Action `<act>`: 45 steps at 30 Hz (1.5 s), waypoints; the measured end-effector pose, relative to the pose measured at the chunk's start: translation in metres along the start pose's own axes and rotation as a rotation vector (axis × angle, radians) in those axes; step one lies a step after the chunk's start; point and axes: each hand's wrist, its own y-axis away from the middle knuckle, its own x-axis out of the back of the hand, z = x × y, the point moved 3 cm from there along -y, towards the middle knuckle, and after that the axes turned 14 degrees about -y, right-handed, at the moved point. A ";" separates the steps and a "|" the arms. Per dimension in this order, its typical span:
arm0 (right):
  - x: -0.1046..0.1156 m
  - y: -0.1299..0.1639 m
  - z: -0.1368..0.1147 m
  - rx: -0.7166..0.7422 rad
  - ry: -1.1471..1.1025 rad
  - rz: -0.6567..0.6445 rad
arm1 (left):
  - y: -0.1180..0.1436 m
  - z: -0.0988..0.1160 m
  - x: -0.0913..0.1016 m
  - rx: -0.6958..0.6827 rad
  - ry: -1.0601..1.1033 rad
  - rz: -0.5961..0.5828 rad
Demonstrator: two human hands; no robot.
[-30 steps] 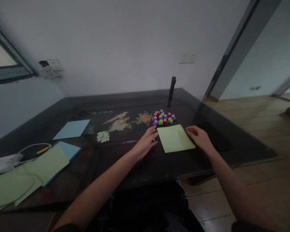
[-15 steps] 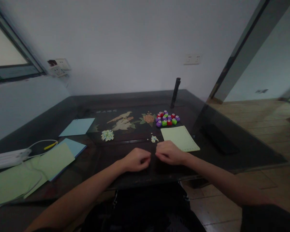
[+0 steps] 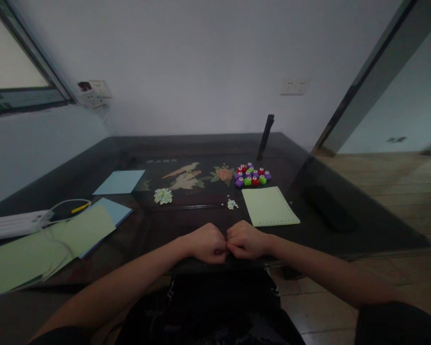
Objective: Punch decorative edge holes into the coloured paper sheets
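At the near edge of the dark table, my left hand (image 3: 209,243) is curled into a fist. My right hand (image 3: 247,239) is also a fist, its knuckles meeting those of the left. Nothing shows between the fingers of either one. Just beyond them lies a small cluster of pale beads (image 3: 232,204), with a larger heap of similar beads (image 3: 163,196) farther left. A pale green sheet of paper (image 3: 271,207) lies beyond my right hand. Behind that sheet sit several purple, red and green pieces with eye-like white spots (image 3: 251,175).
A black upright stick-like object (image 3: 265,137) stands at the back right. A dark flat object (image 3: 328,209) lies on the right side. On the left are a blue sheet (image 3: 120,182), green sheets (image 3: 82,230), a white power strip (image 3: 16,225) with a cable, and a yellow item (image 3: 80,209).
Both fists have come together and drawn nearer to the table's front edge; the gap between them has closed. The view has shifted slightly. The things on the table have stayed put.
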 end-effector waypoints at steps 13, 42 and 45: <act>0.003 0.000 0.000 -0.030 -0.019 -0.003 | 0.001 -0.002 0.003 0.004 0.010 0.049; -0.004 0.003 0.008 -0.099 0.104 -0.018 | 0.003 -0.013 0.008 0.144 0.051 -0.011; -0.003 0.002 0.009 -0.107 0.094 -0.024 | 0.003 -0.014 0.006 0.148 0.048 -0.011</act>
